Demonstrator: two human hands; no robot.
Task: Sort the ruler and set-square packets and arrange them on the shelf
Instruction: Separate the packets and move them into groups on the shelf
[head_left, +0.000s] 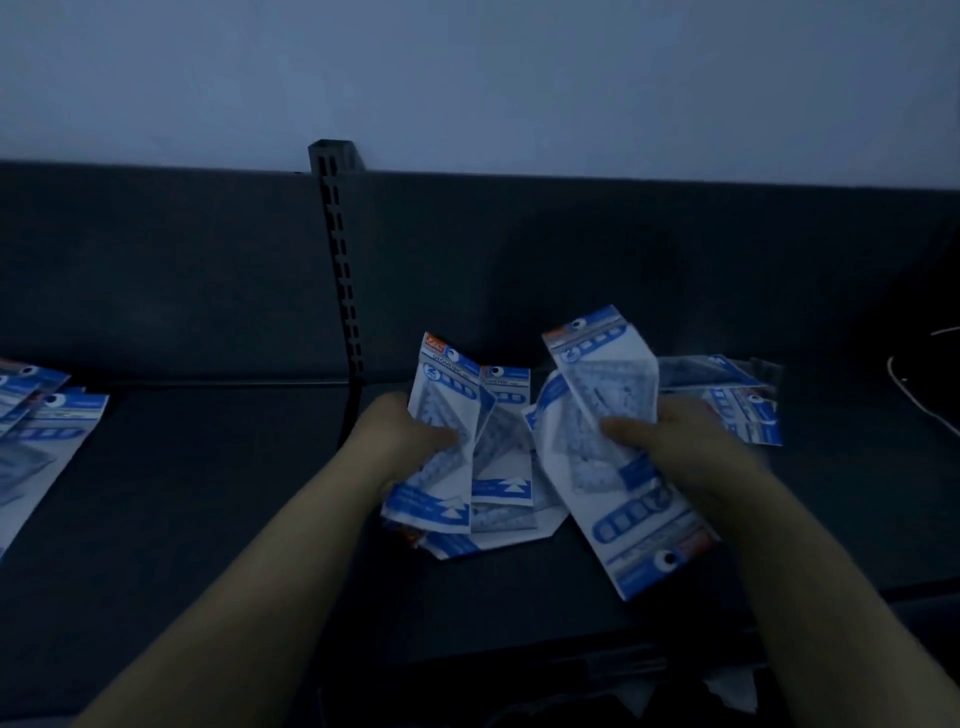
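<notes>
"What are the hands doing?"

"The left hand (410, 434) grips a fanned bunch of packets (449, 410). The right hand (680, 447) grips a second bunch (608, 415), low over the dark shelf (208, 519)."

"Any others?"

"Loose packets (748, 410) lie behind the right hand, and another pile (41, 431) is on the shelf's far left."

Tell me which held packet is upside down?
The blue-and-white plastic packet in the right hand whose eye logo sits at its near end; other held packets' logos sit far.
</notes>
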